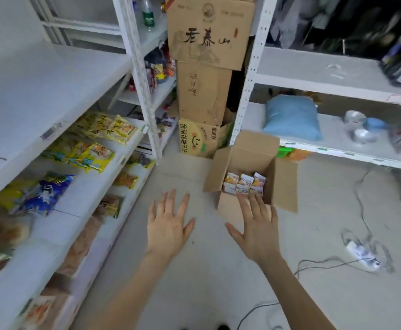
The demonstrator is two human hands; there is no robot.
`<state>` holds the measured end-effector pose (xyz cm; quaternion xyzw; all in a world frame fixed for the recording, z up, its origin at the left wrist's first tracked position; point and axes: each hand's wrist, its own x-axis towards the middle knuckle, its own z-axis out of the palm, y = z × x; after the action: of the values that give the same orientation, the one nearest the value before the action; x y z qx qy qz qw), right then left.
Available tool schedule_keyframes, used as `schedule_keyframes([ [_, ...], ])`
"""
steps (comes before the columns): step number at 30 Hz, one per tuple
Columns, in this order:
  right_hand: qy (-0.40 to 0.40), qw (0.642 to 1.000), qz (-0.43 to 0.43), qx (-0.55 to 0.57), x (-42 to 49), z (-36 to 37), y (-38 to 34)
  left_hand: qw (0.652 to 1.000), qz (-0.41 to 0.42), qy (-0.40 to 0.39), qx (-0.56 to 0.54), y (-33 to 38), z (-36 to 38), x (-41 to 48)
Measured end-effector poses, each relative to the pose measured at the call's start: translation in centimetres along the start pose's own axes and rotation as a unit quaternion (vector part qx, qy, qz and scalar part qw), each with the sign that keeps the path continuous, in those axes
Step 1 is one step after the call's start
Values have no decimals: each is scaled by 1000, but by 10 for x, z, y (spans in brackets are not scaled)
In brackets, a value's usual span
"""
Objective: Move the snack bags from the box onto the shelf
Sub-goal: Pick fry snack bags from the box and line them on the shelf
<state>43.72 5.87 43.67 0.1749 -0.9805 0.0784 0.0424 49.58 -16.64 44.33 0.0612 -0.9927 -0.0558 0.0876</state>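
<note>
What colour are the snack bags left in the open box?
Mostly white with orange-yellow print, the snack bags stand packed in the open box; the head view shows them.

**Readable print on the stacked cartons**

The large brown cardboard carton [210, 32] at the top of the stack carries three big black brush characters, 老泰山, on its front face, with a small red seal mark to their right that is too small to read. The low yellow-and-green cardboard carton [201, 139] at the foot of the stack shows a vertical line of brown characters, 金银花柚子汁, down its left edge. Faint marks on the plain brown carton [203, 91] between them are illegible, as is the print on the packets.
</note>
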Motion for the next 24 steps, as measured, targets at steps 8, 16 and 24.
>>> schedule_keyframes([
  [8,-35,993,113,8,-39,14,110,992,80,-90,-49,104,67,20],
  [16,-57,984,170,14,0,41,183,990,74,-103,-56,155,125,81],
  [24,-90,975,193,65,93,87,221,989,49,-104,-97,163,177,182],
])
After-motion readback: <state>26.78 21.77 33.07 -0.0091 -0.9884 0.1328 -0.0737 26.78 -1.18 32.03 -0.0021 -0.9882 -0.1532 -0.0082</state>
